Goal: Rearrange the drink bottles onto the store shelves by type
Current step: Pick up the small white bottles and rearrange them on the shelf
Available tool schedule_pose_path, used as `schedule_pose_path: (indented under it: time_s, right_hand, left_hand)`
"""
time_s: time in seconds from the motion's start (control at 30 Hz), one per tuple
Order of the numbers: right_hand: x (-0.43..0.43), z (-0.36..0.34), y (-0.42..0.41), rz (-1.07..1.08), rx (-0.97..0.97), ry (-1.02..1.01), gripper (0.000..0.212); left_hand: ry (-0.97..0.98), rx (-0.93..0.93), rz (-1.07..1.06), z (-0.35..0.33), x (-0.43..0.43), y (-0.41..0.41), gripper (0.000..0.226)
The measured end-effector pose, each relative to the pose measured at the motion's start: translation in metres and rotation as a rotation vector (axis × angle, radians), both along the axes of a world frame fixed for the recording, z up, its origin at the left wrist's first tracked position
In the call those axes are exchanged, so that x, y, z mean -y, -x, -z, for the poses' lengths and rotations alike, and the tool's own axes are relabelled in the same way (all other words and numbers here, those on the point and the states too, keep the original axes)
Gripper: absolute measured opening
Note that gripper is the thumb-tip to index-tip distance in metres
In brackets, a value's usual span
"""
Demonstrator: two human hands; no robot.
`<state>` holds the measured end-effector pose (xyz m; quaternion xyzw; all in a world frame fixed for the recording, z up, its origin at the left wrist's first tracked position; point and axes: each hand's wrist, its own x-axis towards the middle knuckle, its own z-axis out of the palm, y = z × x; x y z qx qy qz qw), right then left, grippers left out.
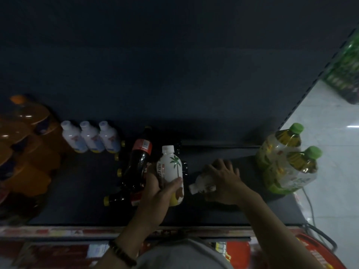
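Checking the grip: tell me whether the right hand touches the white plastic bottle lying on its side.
Touching. The head view shows the right hand curled over the white plastic bottle, with no gap between them.

The orange bottles [25, 144] are cut off by the left edge, the green pack [345, 70] by the right edge. The lower part of the palm-tree bottle [172, 166] is covered by the left hand [157, 193]. The pale bottle [202, 185] is largely hidden beneath the right hand [223, 177]; whether it is gripped cannot be told. The dark yellow-capped bottles [116, 199] are partly screened by the cola bottle [139, 158]. Label print on the three white bottles [91, 138] is too small to be read.
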<state>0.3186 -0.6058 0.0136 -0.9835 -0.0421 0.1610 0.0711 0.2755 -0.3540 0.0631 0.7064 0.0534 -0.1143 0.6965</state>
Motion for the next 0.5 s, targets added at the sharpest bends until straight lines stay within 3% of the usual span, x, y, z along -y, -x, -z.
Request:
schedule_pose_path:
  time_s: [0.1,0.2,0.27,0.37,0.5]
  right_hand:
    - [0.015,0.01,0.003,0.072,0.064,-0.15,0.087]
    - [0.019,0.011,0.015,0.406,0.079,-0.853,0.053]
    - [0.011,0.003,0.024,0.519,0.073,-1.217,0.034]
    - [-0.003,-0.014,0.031,0.545,-0.051,-1.506,0.046]
    - [-0.02,-0.04,0.03,0.541,-0.199,-1.711,0.054]
  left_hand:
    - [0.015,0.02,-0.02,-0.003,-0.001,0.0,0.048]
    - [0.05,0.021,-0.038,-0.006,-0.001,0.001,0.049]
    - [0.083,0.0,-0.05,-0.006,-0.001,0.003,0.052]
    - [0.075,0.0,-0.075,-0.008,-0.003,0.004,0.055]
    - [0.032,0.067,-0.127,-0.019,-0.005,0.005,0.058]
